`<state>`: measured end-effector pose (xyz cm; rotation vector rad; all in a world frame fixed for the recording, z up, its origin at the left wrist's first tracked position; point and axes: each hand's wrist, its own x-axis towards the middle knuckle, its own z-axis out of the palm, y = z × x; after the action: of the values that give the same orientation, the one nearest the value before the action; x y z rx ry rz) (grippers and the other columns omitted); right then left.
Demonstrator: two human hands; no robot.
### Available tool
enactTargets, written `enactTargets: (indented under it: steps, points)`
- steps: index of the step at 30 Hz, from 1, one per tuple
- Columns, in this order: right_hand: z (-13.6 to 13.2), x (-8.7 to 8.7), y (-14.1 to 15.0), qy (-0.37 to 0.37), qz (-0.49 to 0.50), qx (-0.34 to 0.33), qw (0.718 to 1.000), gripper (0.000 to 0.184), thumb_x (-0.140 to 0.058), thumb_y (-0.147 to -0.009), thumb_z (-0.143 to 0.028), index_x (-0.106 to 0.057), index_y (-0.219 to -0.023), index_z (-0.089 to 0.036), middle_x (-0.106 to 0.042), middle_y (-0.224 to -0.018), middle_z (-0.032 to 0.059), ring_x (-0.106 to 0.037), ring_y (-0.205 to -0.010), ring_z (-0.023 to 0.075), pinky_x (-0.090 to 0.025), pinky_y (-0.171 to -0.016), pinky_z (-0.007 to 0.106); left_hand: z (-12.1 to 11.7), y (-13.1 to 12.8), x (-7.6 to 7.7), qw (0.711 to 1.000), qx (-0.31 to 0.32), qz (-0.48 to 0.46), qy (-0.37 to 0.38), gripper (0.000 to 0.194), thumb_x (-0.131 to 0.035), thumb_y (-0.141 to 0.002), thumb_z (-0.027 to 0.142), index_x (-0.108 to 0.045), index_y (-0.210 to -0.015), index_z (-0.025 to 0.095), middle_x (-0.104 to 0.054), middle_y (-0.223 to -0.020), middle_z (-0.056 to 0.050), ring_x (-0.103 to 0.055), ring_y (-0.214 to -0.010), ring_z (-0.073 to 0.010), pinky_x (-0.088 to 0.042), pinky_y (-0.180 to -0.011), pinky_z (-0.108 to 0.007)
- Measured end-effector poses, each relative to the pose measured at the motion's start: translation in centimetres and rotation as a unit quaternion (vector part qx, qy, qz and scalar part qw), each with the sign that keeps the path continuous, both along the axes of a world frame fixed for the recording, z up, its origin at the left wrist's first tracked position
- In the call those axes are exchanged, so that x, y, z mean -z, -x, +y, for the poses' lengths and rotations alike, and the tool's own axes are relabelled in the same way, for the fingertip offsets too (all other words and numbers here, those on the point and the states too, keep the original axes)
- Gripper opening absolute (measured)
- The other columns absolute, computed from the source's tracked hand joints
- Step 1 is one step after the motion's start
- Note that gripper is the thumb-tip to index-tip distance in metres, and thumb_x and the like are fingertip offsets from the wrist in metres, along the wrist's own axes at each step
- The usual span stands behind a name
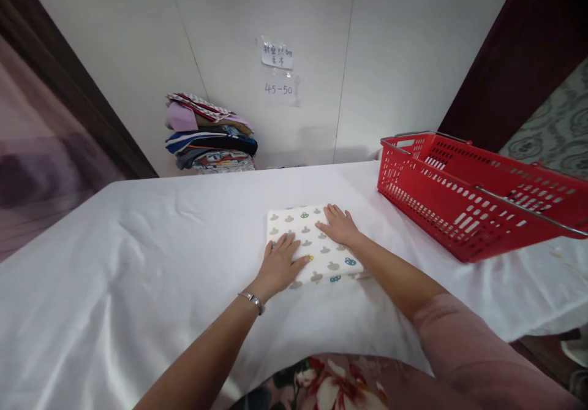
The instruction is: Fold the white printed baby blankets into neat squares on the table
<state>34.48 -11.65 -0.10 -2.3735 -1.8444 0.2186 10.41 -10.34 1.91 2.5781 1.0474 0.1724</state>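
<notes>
A folded white cloth (316, 247) printed with grey, green, yellow and blue mushroom shapes lies flat in front of me. My left hand (279, 266) rests palm down on its left side, fingers stretched out. On the upper right part of the cloth lies my right hand (339, 225), flat with its fingers extended. Neither hand grips anything; both press on or touch the top surface. The cloth forms a thick, roughly rectangular bundle, its layers showing at the near right edge.
A white tablecloth (160, 263) covers the table. To the right stands a red plastic basket (427, 208) with metal handles. Behind the table's far edge, a pile of folded fabrics (211, 134) sits against the wall. Handwritten paper signs (277, 56) are taped above.
</notes>
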Motion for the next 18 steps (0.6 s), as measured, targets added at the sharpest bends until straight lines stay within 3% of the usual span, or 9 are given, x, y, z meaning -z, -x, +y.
enactTargets:
  steps: [5, 9, 12, 15, 18]
  points:
    - [-0.1, 0.2, 0.1, -0.014, 0.011, 0.004, 1.0, 0.074, -0.026, -0.088, -0.062, -0.02, -0.146, -0.017, -0.013, -0.154, 0.0095, -0.008, -0.141, 0.0257, -0.011, -0.11, 0.05, 1.9, -1.1, -0.6, 0.998, -0.057, -0.021, -0.022, 0.058, -0.036, -0.088, 0.053, -0.042, -0.135, 0.02, -0.023, -0.152, -0.008, -0.012, -0.141, -0.0265, -0.01, -0.112, -0.053]
    - [0.0, 0.3, 0.0, -0.027, 0.022, 0.002, 0.999, 0.071, -0.028, -0.089, -0.06, -0.023, -0.145, -0.017, -0.016, -0.154, 0.0105, -0.011, -0.14, 0.025, -0.015, -0.109, 0.048, 2.9, -1.3, 0.9, 0.996, -0.074, -0.04, 0.023, 0.057, -0.038, -0.087, 0.053, -0.039, -0.137, 0.025, -0.02, -0.153, -0.005, -0.011, -0.142, -0.0268, -0.016, -0.111, -0.055]
    - [0.1, 0.2, -0.1, -0.028, 0.025, 0.0, 0.999, 0.067, -0.03, -0.089, -0.058, -0.026, -0.143, -0.018, -0.018, -0.153, 0.0105, -0.012, -0.14, 0.0248, -0.017, -0.108, 0.044, 2.9, -0.8, 1.7, 0.99, -0.099, -0.094, 0.03, 0.055, -0.042, -0.087, 0.049, -0.042, -0.134, 0.023, -0.022, -0.153, -0.006, -0.012, -0.141, -0.0256, -0.02, -0.112, -0.048]
    - [0.2, -0.2, -0.5, -0.021, 0.022, -0.009, 1.0, 0.064, -0.031, -0.09, -0.056, -0.029, -0.142, -0.019, -0.021, -0.153, 0.0098, -0.015, -0.139, 0.0246, -0.018, -0.107, 0.044, 2.8, 0.0, 1.7, 0.97, -0.184, -0.158, 0.032, 0.056, -0.047, -0.085, 0.044, -0.042, -0.133, 0.016, -0.03, -0.149, -0.012, -0.023, -0.138, -0.0261, -0.025, -0.112, -0.04]
    - [0.6, -0.8, -1.5, -0.023, 0.012, -0.033, 0.999, 0.056, -0.033, -0.09, -0.053, -0.036, -0.138, -0.024, -0.031, -0.149, 0.0066, -0.022, -0.137, 0.024, -0.019, -0.107, 0.043, 2.4, 1.2, 1.3, 0.939, -0.273, -0.174, 0.118, 0.068, -0.053, -0.079, 0.051, -0.039, -0.135, 0.015, -0.047, -0.136, -0.016, -0.045, -0.125, -0.0296, -0.036, -0.104, -0.043]
